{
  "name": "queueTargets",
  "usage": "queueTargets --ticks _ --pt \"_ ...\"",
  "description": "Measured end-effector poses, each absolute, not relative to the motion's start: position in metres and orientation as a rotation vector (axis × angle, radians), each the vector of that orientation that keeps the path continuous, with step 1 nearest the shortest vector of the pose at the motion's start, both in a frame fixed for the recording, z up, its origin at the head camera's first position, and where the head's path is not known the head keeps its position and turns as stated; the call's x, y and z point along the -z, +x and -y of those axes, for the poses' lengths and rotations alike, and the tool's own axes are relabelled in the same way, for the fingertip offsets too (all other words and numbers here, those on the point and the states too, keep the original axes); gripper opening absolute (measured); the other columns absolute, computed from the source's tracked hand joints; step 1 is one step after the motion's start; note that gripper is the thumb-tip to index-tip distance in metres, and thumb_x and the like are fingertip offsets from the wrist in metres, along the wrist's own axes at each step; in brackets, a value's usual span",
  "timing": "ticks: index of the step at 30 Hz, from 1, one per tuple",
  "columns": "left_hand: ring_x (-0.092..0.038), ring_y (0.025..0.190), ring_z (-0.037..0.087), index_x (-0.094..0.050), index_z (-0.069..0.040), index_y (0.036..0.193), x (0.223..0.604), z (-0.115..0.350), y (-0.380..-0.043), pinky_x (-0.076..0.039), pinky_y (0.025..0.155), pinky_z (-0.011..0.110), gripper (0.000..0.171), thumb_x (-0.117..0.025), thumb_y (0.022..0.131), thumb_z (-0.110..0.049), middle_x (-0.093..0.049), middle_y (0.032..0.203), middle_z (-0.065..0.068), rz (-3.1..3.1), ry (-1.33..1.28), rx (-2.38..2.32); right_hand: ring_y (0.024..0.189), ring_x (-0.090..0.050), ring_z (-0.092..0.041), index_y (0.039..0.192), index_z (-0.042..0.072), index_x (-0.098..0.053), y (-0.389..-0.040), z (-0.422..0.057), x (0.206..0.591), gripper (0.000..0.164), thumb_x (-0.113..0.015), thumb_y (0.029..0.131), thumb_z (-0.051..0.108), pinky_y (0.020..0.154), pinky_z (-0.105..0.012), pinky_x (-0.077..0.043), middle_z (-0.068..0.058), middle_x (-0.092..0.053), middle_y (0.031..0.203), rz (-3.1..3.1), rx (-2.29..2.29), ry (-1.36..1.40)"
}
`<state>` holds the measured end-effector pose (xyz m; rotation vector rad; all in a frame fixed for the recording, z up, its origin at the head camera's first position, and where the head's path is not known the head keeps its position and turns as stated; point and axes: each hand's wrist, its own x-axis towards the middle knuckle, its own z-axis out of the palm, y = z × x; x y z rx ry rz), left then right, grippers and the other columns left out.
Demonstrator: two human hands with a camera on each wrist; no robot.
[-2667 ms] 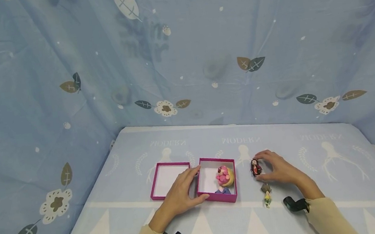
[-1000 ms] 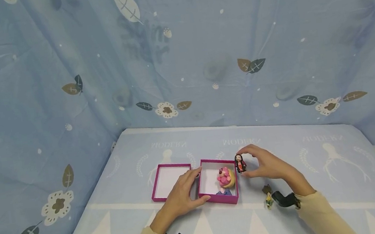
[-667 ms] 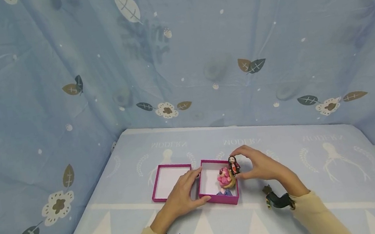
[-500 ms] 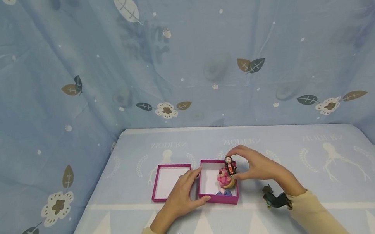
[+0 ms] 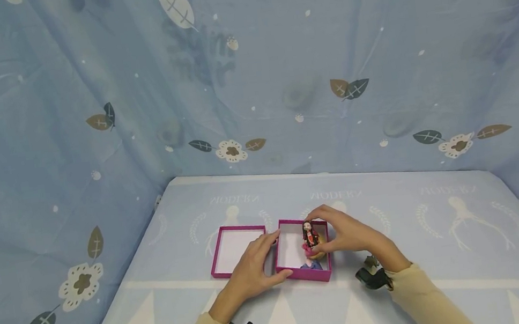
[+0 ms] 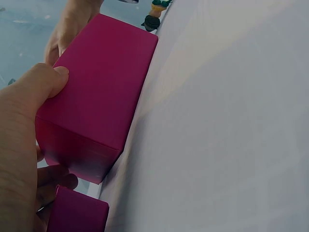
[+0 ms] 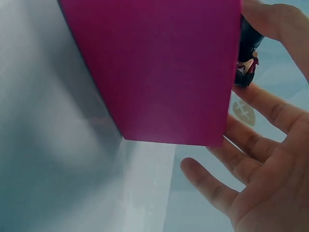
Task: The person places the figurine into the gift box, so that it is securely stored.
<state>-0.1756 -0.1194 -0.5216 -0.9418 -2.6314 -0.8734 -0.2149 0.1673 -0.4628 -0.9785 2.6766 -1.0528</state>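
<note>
An open magenta box (image 5: 306,273) with a white inside stands on the table. My left hand (image 5: 250,272) holds it at the left, thumb on the front wall (image 6: 106,82), fingers along the left side. Over the box's right half, my right hand (image 5: 348,231) pinches a small long-haired doll figurine (image 5: 309,236) in black and red, upright between thumb and fingertips. Beneath it in the box lie a pink bear figurine (image 5: 308,251), partly hidden, and something blue (image 5: 311,266). In the right wrist view the box wall (image 7: 159,72) covers part of the doll figurine (image 7: 248,53).
The shallow magenta lid (image 5: 242,226) lies left of the box, white inside up. A small figurine with green and yellow parts (image 6: 155,12) lies right of the box, mostly behind the right wrist camera (image 5: 373,279) in the head view. A patterned curtain (image 5: 249,77) hangs behind the table.
My right hand has carried the doll figurine leftward from the table right of the box, across the box's right rim, to above the pink bear. My left hand and the box stay put.
</note>
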Motion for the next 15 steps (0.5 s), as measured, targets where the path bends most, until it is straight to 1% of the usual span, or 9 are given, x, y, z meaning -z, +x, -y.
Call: queueTargets --ticks 6,15 --pt "-0.051 0.129 0.023 -0.04 -0.012 0.149 0.5214 0.1188 -0.1765 -0.045 0.106 0.046 0.09 -0.07 0.081 -0.06 -0.053 0.141 0.006 2.636 -0.945 0.886 0.118 -0.056 -0.022 0.128 0.017 -0.059 -0.2168 -0.1642 0.4666 0.061 -0.084 0.075 0.036 0.103 -0.052 -0.047 0.0 -0.057 0.126 -2.67 1.068 -0.975" --pt "-0.052 0.128 0.024 -0.04 -0.011 0.149 0.5227 0.1196 -0.1763 -0.047 0.104 0.047 0.088 -0.069 0.082 -0.061 -0.053 0.141 0.007 2.627 -0.945 0.887 0.118 -0.056 -0.024 0.128 0.015 -0.059 -0.2182 -0.1591 0.4643 0.062 -0.084 0.074 0.033 0.102 -0.052 -0.047 -0.003 -0.056 0.128 -2.649 1.094 -0.977"
